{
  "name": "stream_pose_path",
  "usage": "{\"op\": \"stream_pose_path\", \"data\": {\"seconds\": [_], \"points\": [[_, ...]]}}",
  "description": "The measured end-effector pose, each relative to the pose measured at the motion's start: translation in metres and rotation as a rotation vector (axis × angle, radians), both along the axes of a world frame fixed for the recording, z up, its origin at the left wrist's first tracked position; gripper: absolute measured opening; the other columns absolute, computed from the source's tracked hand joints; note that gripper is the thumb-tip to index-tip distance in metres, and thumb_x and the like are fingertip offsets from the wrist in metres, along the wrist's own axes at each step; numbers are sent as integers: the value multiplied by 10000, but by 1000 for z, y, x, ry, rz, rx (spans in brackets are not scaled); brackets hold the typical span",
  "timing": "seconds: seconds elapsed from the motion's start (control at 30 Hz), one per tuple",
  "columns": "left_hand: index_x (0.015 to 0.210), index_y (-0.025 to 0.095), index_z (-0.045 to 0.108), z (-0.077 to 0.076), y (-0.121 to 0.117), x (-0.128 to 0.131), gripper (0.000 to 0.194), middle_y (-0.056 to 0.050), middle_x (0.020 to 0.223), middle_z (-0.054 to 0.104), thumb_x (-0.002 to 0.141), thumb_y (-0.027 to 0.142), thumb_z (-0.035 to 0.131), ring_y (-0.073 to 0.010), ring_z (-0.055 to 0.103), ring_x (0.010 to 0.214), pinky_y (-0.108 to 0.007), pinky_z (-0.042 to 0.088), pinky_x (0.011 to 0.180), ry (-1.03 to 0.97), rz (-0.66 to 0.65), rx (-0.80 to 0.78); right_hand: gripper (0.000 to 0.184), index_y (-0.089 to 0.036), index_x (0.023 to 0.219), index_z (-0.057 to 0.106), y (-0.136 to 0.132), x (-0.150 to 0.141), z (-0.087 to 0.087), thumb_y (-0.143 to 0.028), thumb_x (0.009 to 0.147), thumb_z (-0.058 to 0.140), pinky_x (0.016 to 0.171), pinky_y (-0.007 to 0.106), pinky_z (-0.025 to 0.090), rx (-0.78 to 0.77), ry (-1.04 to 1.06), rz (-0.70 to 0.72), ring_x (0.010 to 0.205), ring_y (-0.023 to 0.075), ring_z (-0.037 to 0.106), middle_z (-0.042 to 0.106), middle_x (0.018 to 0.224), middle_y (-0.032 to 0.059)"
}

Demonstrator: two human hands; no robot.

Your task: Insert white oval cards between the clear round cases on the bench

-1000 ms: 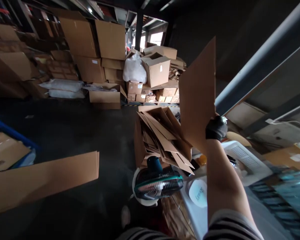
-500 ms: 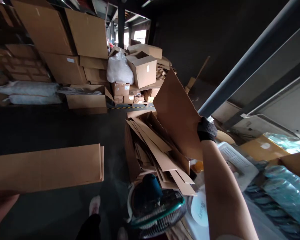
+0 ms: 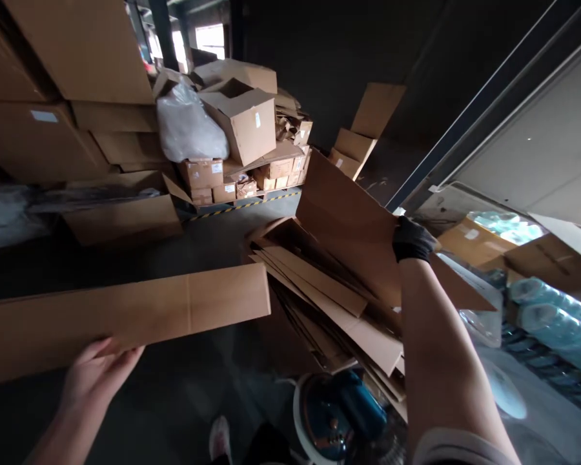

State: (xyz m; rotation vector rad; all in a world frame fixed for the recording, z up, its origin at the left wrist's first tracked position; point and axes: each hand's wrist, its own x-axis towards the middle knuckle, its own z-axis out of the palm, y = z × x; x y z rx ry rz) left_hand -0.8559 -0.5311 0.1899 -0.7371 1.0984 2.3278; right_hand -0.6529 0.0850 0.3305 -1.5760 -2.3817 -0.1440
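Note:
My right hand (image 3: pixel 411 240), in a black glove, grips the edge of a large flat cardboard sheet (image 3: pixel 353 226) that leans over a carton stuffed with flattened cardboard pieces (image 3: pixel 319 290). My bare left hand (image 3: pixel 99 371) holds a long flattened cardboard strip (image 3: pixel 126 316) from underneath, with the fingers curled against its lower edge. The strip stretches across the left half of the view, level with the floor.
Stacked cardboard boxes (image 3: pixel 77 84), an open box (image 3: pixel 242 119) and a white plastic bag (image 3: pixel 186 126) fill the back left. A blue fan (image 3: pixel 339 413) stands by my feet. Plastic-wrapped bundles (image 3: pixel 552 323) and a grey metal beam (image 3: pixel 465 116) are on the right. Dark floor (image 3: pixel 213 239) lies between.
The view swung left and down. My right hand lowered the large sheet onto the carton of flattened pieces. My left hand came into view under the long strip, which shifted right.

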Motion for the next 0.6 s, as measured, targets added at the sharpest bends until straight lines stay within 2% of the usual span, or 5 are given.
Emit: {"op": "stream_pose_path", "data": {"seconds": [0.1,0.17,0.27,0.43,0.6], "points": [[1192,176,633,-5,53,-30,404,-59,970,753,875,81,400,-200,722,791,-313,626,663,50,-63,22,420,-245,1315,574,11,-12,4,-276,954,363,791,430,438,-3,0,-56,1013,300,602,639,1171,176],[1187,155,637,-7,93,-46,429,-91,962,745,853,35,396,-214,725,798,-327,625,658,58,-143,88,413,-260,1316,572,24,-19,4,-287,955,375,799,428,445,-3,-10,-89,1018,297,606,640,1168,168],[1118,129,644,-13,153,-61,351,-110,961,734,863,24,427,-223,724,836,-331,620,668,15,-280,157,402,-295,1317,572,53,-33,0,-301,960,386,815,428,450,3,-40,-103,1027,287,603,640,1166,155],[922,117,618,-26,247,-74,172,-92,884,726,894,45,464,-203,717,770,-299,590,613,-122,-470,126,384,-279,1291,601,106,-71,-7,-293,964,400,808,424,458,-23,-91,-78,1031,294,612,644,1180,153],[946,126,615,-38,336,-78,133,-75,896,731,916,84,492,-186,716,775,-301,584,668,-279,-653,173,360,-296,1252,621,137,-118,3,-304,949,425,789,430,475,18,-158,-2,1020,322,629,674,1117,128]]}}
